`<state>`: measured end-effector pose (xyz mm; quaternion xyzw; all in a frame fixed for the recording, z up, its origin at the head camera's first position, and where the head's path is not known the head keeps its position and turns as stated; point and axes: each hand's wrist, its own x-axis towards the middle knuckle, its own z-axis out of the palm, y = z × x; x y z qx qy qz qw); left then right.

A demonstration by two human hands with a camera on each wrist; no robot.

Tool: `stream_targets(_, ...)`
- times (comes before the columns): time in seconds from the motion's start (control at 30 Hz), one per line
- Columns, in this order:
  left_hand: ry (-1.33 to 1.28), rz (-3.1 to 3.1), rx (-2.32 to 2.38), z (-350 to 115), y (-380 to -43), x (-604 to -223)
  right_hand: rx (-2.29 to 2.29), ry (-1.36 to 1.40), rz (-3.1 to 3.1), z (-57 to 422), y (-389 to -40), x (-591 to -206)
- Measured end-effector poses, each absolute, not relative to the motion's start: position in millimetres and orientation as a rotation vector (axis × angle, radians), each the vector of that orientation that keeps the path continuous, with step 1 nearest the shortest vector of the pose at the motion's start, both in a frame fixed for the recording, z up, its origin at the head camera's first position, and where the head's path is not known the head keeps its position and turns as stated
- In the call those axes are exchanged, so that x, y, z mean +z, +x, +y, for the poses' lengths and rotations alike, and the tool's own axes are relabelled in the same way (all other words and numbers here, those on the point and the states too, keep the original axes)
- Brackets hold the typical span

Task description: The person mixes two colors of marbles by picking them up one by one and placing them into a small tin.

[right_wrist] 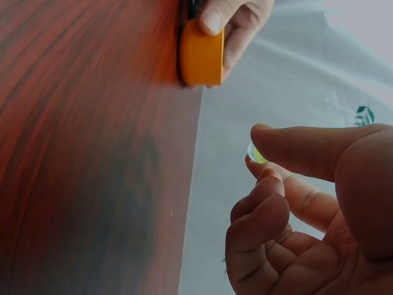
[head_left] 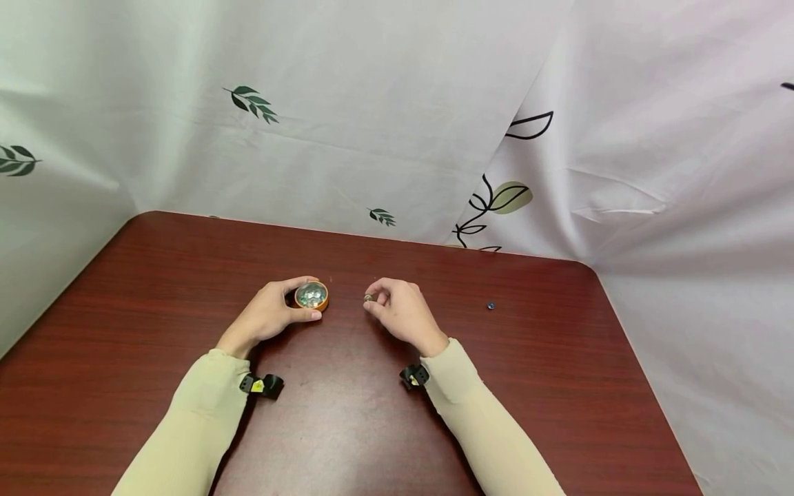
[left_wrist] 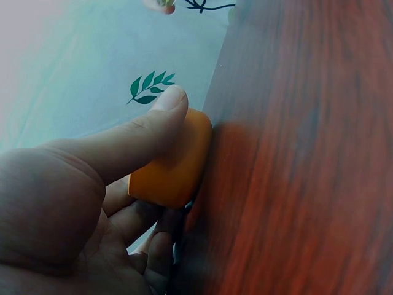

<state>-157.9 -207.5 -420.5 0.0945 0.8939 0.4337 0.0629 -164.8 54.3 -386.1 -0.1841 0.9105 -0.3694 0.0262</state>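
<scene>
My left hand point(head_left: 271, 309) grips a small round orange container point(head_left: 325, 304) by its sides, thumb at the near side and fingers round the far side. Its round top shows clear, shiny, greenish glassy contents. In the left wrist view the orange wall point(left_wrist: 178, 163) is right at the tabletop. Between thumb and index fingertip, my right hand point(head_left: 401, 310) pinches a small clear glass marble point(right_wrist: 256, 153) with yellow-green in it. That hand is held above the table, to the right of the container, with its other fingers curled.
A small dark blue marble-like piece point(head_left: 491, 306) lies on the reddish-brown wooden table point(head_left: 335, 427), to the right of my right hand. A white curtain point(head_left: 347, 138) with leaf prints hangs behind the table's far edge. Black wrist straps point(head_left: 271, 386) sit at both sleeves.
</scene>
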Motion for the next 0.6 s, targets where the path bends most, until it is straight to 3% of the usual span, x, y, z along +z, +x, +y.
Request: stream_targets(0.6, 0.247, 2.694, 1.326, -206, -160, -420, -1.174, -0.613, 2.751, 17, -173, -387)
